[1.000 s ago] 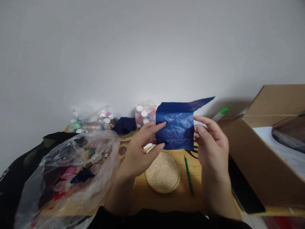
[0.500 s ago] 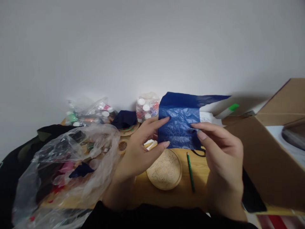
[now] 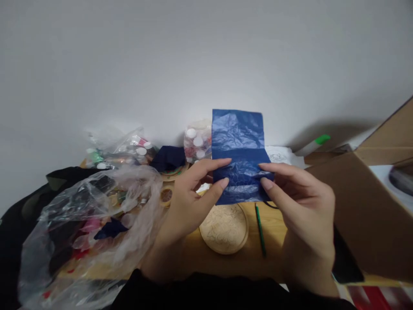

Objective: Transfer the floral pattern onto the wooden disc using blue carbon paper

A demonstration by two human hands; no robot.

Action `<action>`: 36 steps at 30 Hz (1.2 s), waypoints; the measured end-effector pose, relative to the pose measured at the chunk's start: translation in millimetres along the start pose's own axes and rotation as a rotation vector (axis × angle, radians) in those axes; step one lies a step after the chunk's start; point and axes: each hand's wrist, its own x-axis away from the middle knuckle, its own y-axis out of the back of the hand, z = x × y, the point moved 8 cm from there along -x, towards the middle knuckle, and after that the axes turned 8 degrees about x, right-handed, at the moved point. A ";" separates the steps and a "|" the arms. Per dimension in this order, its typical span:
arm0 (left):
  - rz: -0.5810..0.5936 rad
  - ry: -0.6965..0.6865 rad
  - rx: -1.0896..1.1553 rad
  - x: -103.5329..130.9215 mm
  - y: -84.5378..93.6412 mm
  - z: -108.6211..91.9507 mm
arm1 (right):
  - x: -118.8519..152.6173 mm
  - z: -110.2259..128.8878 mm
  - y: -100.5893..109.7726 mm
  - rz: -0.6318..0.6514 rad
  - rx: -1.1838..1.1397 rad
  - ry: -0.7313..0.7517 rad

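Note:
A creased sheet of blue carbon paper [image 3: 238, 131] is held up above the table, its upper part standing upright beyond a fold. My left hand [image 3: 196, 198] pinches its left edge between thumb and fingers. On the right edge, my right hand [image 3: 298, 202] grips it the same way. Below the sheet lies a round hoop with pale fabric [image 3: 224, 230], on which a flower design is drawn in thin lines. A green pencil [image 3: 260, 232] rests on the table to the right of the hoop.
To the left sits a clear plastic bag [image 3: 97, 215] of mixed craft bits. Bagged bottles [image 3: 197, 142] and dark blue cloth [image 3: 169, 158] stand by the wall. A cardboard box [image 3: 371, 215], a green-capped marker [image 3: 312, 145] and a dark flat object [image 3: 346, 258] are on the right.
The sheet's upper flap has swung up from leaning back to standing upright. My right thumb and fingers have settled on the right edge. The view has shifted slightly.

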 end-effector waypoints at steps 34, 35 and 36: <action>-0.442 0.738 0.896 27.5 -26.1 93.8 | 16.6 -141.8 43.5 0.394 0.881 -0.121; -0.468 0.747 0.889 30.8 -24.3 94.5 | 19.8 -149.3 38.5 0.449 0.898 -0.096; -0.490 0.751 0.882 33.4 -23.3 94.5 | 21.9 -154.5 33.1 0.488 0.899 -0.076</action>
